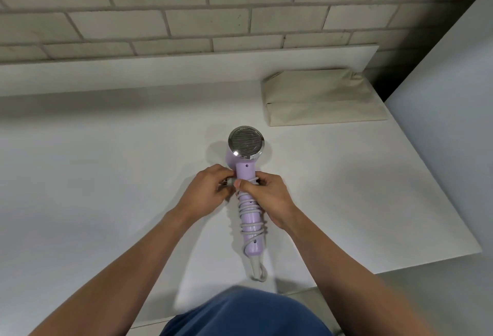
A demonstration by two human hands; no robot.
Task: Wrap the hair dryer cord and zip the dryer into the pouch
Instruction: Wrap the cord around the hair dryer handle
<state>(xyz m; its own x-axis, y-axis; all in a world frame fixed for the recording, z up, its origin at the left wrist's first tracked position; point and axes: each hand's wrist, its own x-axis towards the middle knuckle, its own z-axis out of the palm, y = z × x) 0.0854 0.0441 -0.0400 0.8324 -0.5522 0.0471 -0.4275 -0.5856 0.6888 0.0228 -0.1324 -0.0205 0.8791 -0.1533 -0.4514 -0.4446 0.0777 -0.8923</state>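
On the worktop lies the lilac hair dryer, flat, grille end pointing away from the person. The grey cord is coiled around its handle, with a small loop sticking out past the butt end.

The left hand sits just left of the dryer's neck, pinching what looks like the plug. I can't say for sure, since the fingers cover most of it. The right hand is curled round the upper handle from the dryer's right, thumb pressing down on the top turns.

Handling-wise, I'd guess it's light, hard plastic, smooth and a bit slippery. The cord looks springy, so those coils will want to unwind the second you let go. The best hold is probably around the wrapped handle, trapping the plug end under a finger.

The beige pouch is beyond the dryer's head, off to its right, well apart. It looks soft and floppy. The zip isn't visible from here, so no idea if it's open or closed.
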